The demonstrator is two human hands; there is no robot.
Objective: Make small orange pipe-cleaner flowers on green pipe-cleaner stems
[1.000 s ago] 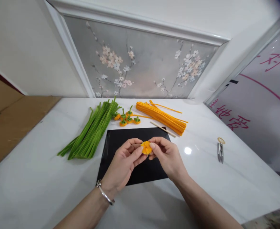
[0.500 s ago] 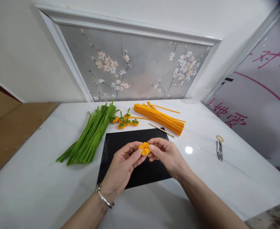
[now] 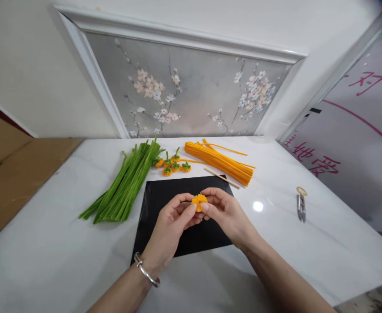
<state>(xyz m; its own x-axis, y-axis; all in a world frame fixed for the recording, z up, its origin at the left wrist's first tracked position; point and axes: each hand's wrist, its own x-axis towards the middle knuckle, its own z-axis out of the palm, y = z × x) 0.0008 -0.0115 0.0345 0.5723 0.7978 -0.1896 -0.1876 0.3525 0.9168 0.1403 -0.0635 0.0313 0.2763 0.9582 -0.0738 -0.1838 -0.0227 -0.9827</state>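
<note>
A small orange fuzzy piece (image 3: pixel 199 202) with rounded lobes is pinched between my two hands, above a black mat (image 3: pixel 158 191). My left hand (image 3: pixel 174 219) grips its left side with thumb and fingers. On its right side, the thumb and fingers of my right hand (image 3: pixel 225 213) are closed on it. Its underside is hidden by my fingers. Behind the mat lie several small orange pieces with green tops (image 3: pixel 175 166). To their left is a bundle of green fuzzy stems (image 3: pixel 125 187); to their right, a bundle of orange fuzzy stems (image 3: pixel 220 161).
A thin pale stick (image 3: pixel 221 178) lies across the mat's back right corner. Small metal snips (image 3: pixel 301 206) rest on the white table (image 3: pixel 269 252) at the right. Brown cardboard (image 3: pixel 24 174) is at the far left. A framed floral panel (image 3: pixel 197 87) stands behind the table.
My fingers have shifted slightly on the orange piece, which now shows a more rounded, lobed face. The whole view has moved a little.
</note>
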